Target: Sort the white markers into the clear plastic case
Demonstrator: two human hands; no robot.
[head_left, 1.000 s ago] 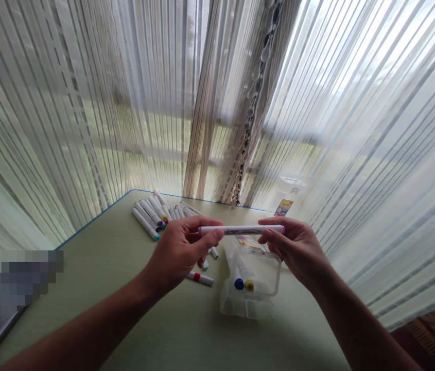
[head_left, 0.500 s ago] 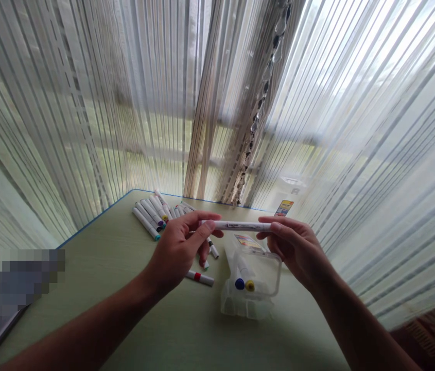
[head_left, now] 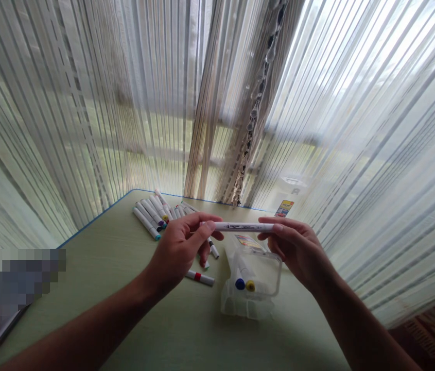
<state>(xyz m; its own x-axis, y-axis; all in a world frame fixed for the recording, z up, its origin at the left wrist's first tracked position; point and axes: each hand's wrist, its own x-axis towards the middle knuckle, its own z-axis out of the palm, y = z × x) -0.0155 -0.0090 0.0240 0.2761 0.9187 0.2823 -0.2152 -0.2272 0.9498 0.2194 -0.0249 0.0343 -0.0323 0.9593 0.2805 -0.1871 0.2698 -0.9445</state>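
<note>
A white marker (head_left: 242, 226) with dark print on its barrel lies level between my two hands, above the table. My left hand (head_left: 186, 239) pinches its left end between thumb and fingers. The right end is gripped by the thumb and fingers of my right hand (head_left: 294, 239). Below the marker is a clear plastic case (head_left: 250, 301), in which a blue-ended marker (head_left: 240, 283) and a yellow-ended marker (head_left: 250, 285) lie. Beside my left hand, a marker with a red band (head_left: 201, 278) rests on the table, partly hidden by the fingers.
Several white markers (head_left: 150, 214) lie in a loose pile behind my left hand on the pale green table (head_left: 97, 273). A clear container with a yellow label (head_left: 284, 207) stands at the back right. Striped sheer curtains (head_left: 155, 103) hang along the table's far edge.
The marker between my hands has turned slightly, so its print shows more fully. Both hands keep nearly the same place, and the other markers and case have not moved.
</note>
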